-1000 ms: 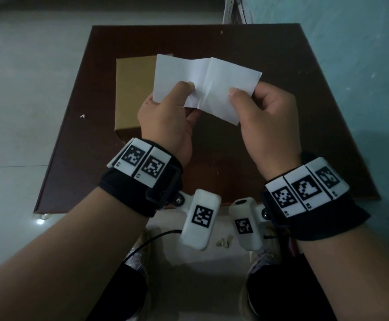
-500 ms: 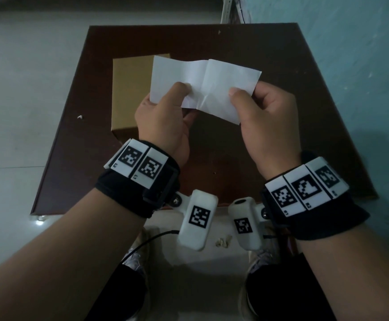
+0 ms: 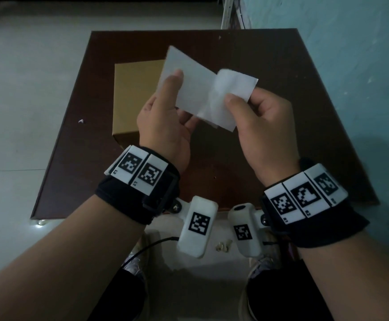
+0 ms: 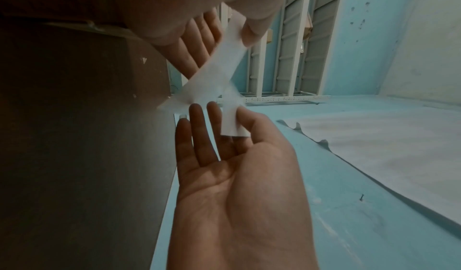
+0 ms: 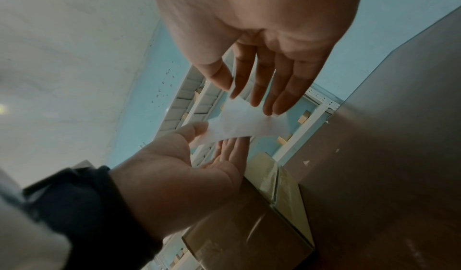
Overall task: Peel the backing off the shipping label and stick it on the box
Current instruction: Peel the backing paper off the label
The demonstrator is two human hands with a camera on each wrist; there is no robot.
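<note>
A white shipping label (image 3: pixel 189 89) is held in the air over the table, between both hands. My left hand (image 3: pixel 177 84) pinches its left sheet under the thumb, and that sheet tilts up over the box. My right hand (image 3: pixel 234 101) pinches the blurred right part with thumb and forefinger. In the left wrist view the label (image 4: pixel 214 77) shows as two crossing strips, one in each hand. I cannot tell which layer is the backing. The brown cardboard box (image 3: pixel 135 93) lies on the table behind my left hand, taped along its top (image 5: pixel 267 177).
The dark brown table (image 3: pixel 270 89) stands against a blue wall (image 3: pixel 351 66) on the right. Pale floor (image 3: pixel 27 89) lies to the left. White shelving (image 4: pixel 286 57) stands beyond the table's far edge. A small white scrap (image 3: pixel 80 121) lies on the floor.
The sheet was held flat with a centre crease. Now its left part has swung up and away, the right part is blurred in motion, and my left hand has turned its palm rightward.
</note>
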